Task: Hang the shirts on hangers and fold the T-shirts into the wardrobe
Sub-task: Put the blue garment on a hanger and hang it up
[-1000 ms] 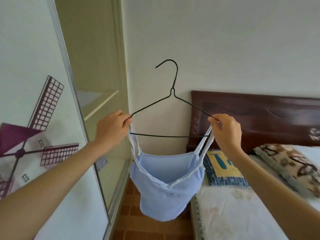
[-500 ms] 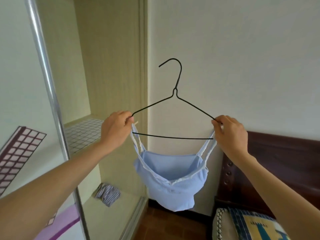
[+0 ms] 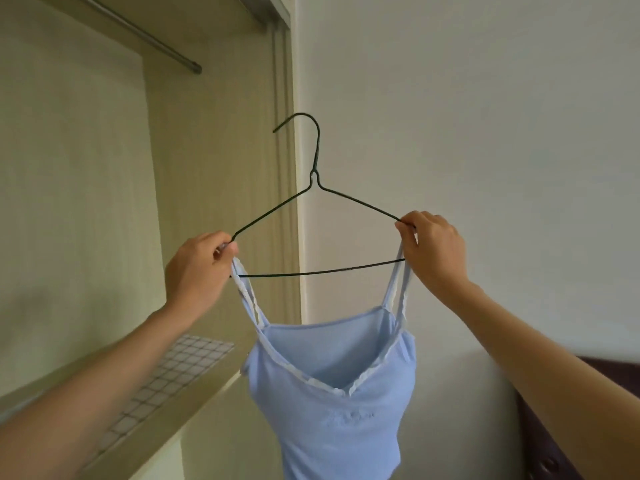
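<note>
Hanging mid-frame, the light blue camisole [image 3: 332, 393] drapes off a black wire hanger [image 3: 313, 216] by its straps. Left hand [image 3: 197, 271] fingers pinch the hanger's left corner, right hand [image 3: 433, 251] fingers pinch the right one. Wardrobe rail [image 3: 138, 32] sits upper left, checkered shelf [image 3: 180, 368] lower left.

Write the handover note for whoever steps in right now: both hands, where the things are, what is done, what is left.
Left hand: pinches the left end of the wire hanger together with the top's strap.
Right hand: pinches the right end with the other strap.
Blue strappy top: hangs from the hanger by both straps, held up in front of the open wardrobe.
Wardrobe rail: up and to the left, nothing on the part in view.
Done: top is on the hanger.
Left: hook the hanger onto the rail. No other garments in view.
</note>
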A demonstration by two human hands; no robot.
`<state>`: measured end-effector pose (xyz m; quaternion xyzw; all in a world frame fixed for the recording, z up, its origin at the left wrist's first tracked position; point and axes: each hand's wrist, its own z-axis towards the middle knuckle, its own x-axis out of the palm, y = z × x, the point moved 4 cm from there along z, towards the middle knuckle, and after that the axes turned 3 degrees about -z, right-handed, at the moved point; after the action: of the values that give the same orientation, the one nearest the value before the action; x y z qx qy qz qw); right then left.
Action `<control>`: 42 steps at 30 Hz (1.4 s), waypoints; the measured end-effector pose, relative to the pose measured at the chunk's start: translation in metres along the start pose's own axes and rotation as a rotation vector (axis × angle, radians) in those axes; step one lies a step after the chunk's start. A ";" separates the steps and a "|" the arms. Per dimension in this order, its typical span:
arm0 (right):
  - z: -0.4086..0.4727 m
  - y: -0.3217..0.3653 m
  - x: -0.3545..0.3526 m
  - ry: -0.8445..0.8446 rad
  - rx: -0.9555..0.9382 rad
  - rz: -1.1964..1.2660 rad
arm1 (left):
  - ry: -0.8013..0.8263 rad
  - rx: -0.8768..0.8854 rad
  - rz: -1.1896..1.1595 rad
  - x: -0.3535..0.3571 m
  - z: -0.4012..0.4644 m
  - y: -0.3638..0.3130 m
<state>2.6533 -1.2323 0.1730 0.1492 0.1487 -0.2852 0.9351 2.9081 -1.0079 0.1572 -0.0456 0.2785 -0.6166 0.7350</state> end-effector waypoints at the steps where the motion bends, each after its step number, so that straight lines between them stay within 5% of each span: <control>1: 0.013 0.004 0.013 -0.016 -0.010 0.010 | -0.024 -0.003 -0.005 0.003 0.013 0.006; 14: 0.110 0.068 0.185 -0.175 -0.129 0.299 | -0.249 0.032 0.246 0.003 0.127 0.089; 26: 0.185 0.096 0.315 -0.124 -0.297 0.592 | -0.413 -0.040 0.581 0.027 0.176 0.127; 33: 0.225 0.122 0.360 0.430 -0.394 0.912 | -0.448 -0.232 0.739 0.022 0.202 0.145; 36: 0.229 0.134 0.357 0.804 -0.309 1.316 | -0.390 -0.355 0.643 0.021 0.216 0.159; 42: 0.229 0.152 0.340 1.287 -0.101 1.711 | -0.366 -0.471 0.453 0.034 0.250 0.183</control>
<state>3.0552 -1.3610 0.2879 0.2872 0.4713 0.6038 0.5751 3.1885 -1.0653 0.2801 -0.2602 0.2797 -0.3391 0.8597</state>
